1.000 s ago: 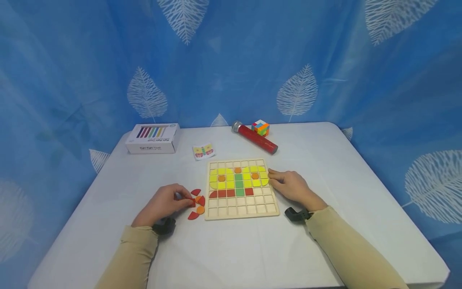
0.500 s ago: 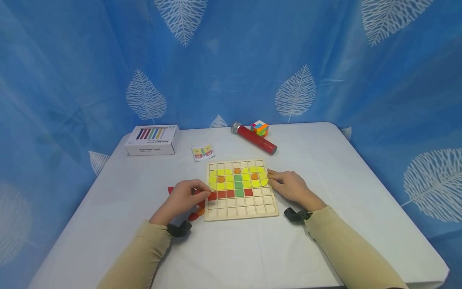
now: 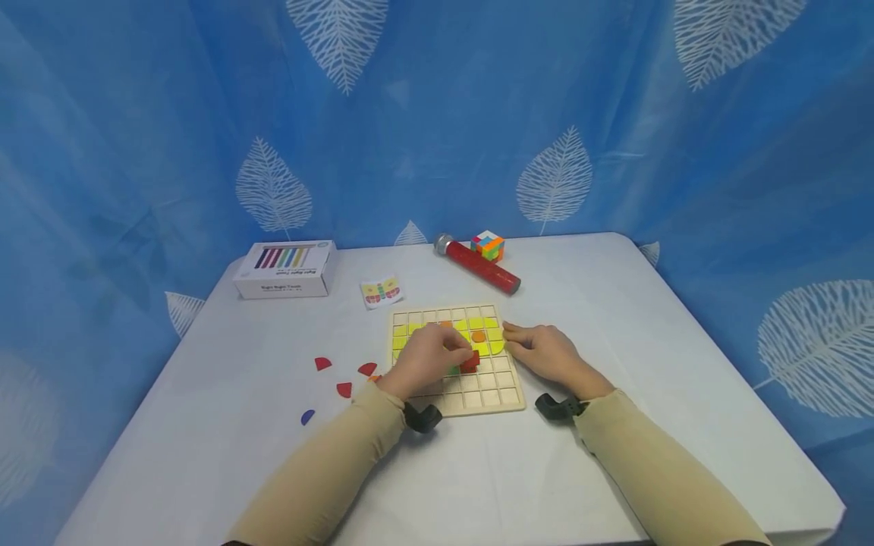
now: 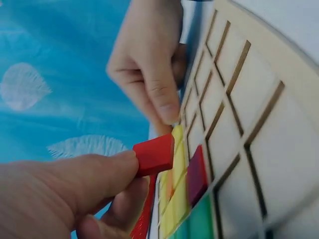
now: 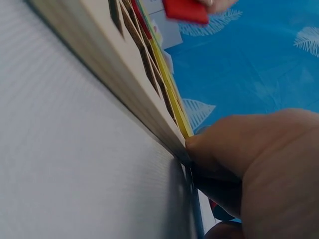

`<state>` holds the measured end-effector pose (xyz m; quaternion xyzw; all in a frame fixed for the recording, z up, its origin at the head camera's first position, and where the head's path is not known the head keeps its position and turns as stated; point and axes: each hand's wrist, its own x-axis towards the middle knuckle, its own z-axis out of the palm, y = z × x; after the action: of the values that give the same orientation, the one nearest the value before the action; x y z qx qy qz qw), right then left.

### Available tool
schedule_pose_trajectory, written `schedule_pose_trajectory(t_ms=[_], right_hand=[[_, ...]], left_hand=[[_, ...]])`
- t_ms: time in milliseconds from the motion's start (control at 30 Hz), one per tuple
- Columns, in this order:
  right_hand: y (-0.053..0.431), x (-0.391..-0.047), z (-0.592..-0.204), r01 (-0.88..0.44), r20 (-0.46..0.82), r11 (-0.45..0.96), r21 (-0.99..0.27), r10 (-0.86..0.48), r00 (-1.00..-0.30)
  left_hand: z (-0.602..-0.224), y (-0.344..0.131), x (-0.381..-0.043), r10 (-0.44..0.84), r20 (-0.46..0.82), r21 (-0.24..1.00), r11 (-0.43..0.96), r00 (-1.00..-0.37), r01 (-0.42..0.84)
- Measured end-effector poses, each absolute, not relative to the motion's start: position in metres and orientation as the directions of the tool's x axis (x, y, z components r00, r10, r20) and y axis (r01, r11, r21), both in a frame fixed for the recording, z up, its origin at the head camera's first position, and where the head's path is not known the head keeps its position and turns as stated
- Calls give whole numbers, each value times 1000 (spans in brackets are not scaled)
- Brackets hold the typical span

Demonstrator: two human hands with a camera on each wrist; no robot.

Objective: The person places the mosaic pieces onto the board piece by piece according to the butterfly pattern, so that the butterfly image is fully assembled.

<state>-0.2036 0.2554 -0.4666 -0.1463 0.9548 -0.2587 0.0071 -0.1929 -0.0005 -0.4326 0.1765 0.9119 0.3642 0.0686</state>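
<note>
My left hand is over the middle of the wooden grid board, pinching a red square tile between thumb and finger. The left wrist view shows the tile held just above the board, close to another red tile set in a cell. Yellow tiles, an orange round and green tiles also lie in the grid, partly hidden by the left hand. At the board's right edge my right hand grips the rim, its thumb against the edge.
Left of the board lie loose red quarter-circle pieces, a blue piece and a partly hidden orange one. Farther back are a picture card, a white box, a red microphone-like tube and a puzzle cube.
My left hand has taken a red tile from the loose pieces and carried it right, over the board's middle. The right hand stays at the board's edge.
</note>
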Motion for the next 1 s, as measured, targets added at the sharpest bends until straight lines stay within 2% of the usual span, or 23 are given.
schedule_pose_trajectory(t_ms=[333, 533, 633, 800, 900, 1000], right_hand=[[250, -206, -468, -308, 74, 823, -478, -312, -947], [253, -203, -467, -279, 67, 831, -481, -283, -957], [253, -203, -468, -272, 60, 829, -489, -280, -958], [252, -204, -468, -254, 32, 831, -494, -275, -961], [252, -203, -467, -249, 32, 837, -488, -268, -963], [253, -202, -465, -242, 28, 844, -478, -261, -965]], left_hand=[[-444, 21, -199, 362, -30, 582, 764, -932, 279], [-445, 27, -193, 448, 10, 530, 756, -894, 385], [-442, 24, -188, 444, 29, 532, 751, -895, 390], [-431, -20, -183, 303, 51, 579, 768, -952, 275], [-424, -69, -185, 172, 59, 594, 786, -983, 173], [-425, -123, -185, 29, 45, 559, 827, -999, 49]])
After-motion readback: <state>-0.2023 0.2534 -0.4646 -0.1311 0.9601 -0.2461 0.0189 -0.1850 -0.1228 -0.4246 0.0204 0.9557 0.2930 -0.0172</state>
